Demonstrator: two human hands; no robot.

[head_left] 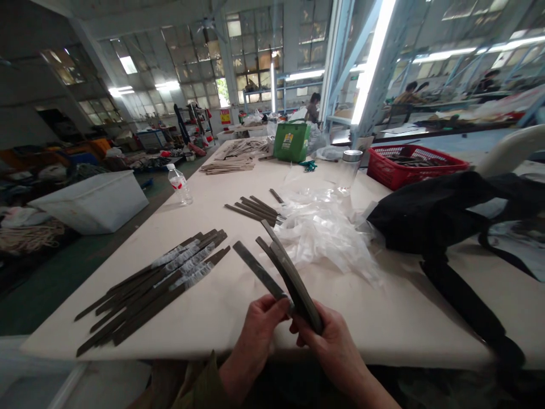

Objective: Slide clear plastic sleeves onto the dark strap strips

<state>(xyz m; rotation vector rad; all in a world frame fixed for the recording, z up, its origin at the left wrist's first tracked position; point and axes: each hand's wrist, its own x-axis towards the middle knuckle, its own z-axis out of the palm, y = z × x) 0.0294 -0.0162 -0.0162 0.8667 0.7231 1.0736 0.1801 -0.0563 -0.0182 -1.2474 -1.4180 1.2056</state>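
Between the thumb and fingers of my left hand (261, 326) is one flat dark strip (256, 269), pointing up and away to the left. My right hand (330, 339) is wrapped round the lower end of a bundle of dark strips (298, 284), whose far ends fan apart. Both hands are close together over the table's near edge. On the left lies a pile of similar strips (140, 301) with clear plastic wrap (185, 261) around part of them. Farther off, several more strips (251, 210) reach under a heap of crumpled clear plastic (327, 227).
On the pale table (204, 210) stand a water bottle (180, 186), a glass jar (349, 170), a green bag (291, 141) and a red basket (411, 167). A black bag (409, 216) trails its strap on the right. A white bin (96, 201) stands beyond the left edge.
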